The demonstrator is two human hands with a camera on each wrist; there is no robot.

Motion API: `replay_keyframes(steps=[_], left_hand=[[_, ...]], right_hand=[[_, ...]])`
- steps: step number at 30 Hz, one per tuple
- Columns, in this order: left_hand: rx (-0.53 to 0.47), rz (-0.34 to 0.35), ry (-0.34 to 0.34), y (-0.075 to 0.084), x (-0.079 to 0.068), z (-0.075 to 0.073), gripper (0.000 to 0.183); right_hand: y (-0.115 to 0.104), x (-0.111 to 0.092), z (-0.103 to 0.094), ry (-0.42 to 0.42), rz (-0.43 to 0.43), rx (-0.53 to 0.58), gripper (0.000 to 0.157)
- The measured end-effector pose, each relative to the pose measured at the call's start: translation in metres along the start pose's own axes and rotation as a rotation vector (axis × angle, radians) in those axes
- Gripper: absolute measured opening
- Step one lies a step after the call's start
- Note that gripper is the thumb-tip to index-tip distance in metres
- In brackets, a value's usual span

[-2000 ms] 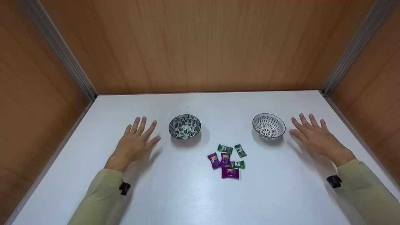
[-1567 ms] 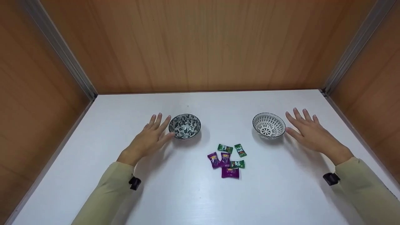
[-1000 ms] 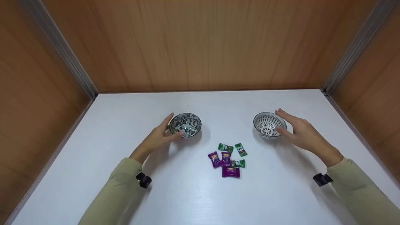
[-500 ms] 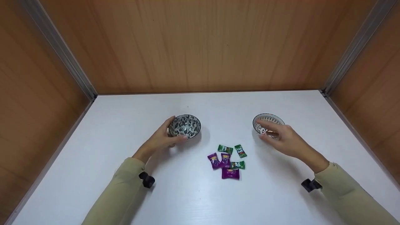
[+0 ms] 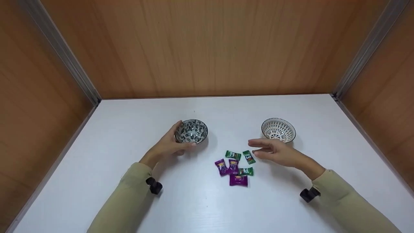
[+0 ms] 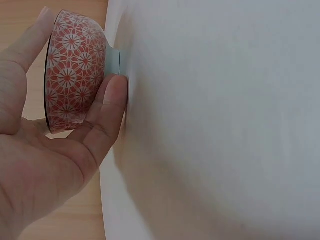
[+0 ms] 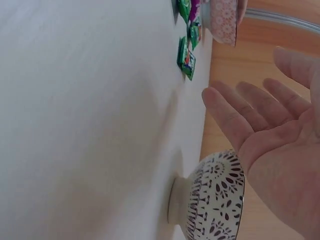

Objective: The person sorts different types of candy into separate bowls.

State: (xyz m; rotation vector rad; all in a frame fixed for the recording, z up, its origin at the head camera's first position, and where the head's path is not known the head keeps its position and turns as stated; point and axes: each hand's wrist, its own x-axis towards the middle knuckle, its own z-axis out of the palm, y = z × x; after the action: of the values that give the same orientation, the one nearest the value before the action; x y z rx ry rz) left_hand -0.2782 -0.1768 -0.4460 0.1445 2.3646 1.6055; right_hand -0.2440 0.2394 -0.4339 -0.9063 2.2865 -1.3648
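Observation:
My left hand (image 5: pixel 168 144) grips a small bowl (image 5: pixel 191 131), floral black-and-white inside, from its left side. In the left wrist view the bowl's outside (image 6: pixel 75 70) is red with white flowers, and one fingertip lies by its pale foot. My right hand (image 5: pixel 279 153) holds nothing; its fingers reach left, just beside a green-wrapped candy (image 5: pixel 249 157). Behind that hand stands a second bowl (image 5: pixel 278 127), white with dark dashes, its front edge partly hidden. Two more green candies (image 5: pixel 233 154) and three purple ones (image 5: pixel 238 180) lie grouped between the bowls.
A white table (image 5: pixel 207 207) carries everything. Wooden panels (image 5: pixel 213 48) enclose it at the back and both sides, with metal strips in the corners. A black wrist device (image 5: pixel 154 186) sits at the left cuff, another (image 5: pixel 309 194) at the right.
My left hand came in from the left and took hold of the floral bowl. My right hand moved left over the dashed bowl, then nearer, to the candies. Bowls and candies stayed put.

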Motion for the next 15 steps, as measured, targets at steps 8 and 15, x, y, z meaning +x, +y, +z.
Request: replay_keyframes(steps=[8, 15], left_hand=[[0.023, -0.047, 0.047, 0.004, 0.003, 0.004, 0.127], [0.039, -0.075, 0.054, 0.006, 0.003, 0.006, 0.124]], right_hand=[[0.001, 0.014, 0.011, -0.067, 0.04, 0.045, 0.057], [-0.001, 0.017, 0.013, -0.041, 0.07, 0.036, 0.056]])
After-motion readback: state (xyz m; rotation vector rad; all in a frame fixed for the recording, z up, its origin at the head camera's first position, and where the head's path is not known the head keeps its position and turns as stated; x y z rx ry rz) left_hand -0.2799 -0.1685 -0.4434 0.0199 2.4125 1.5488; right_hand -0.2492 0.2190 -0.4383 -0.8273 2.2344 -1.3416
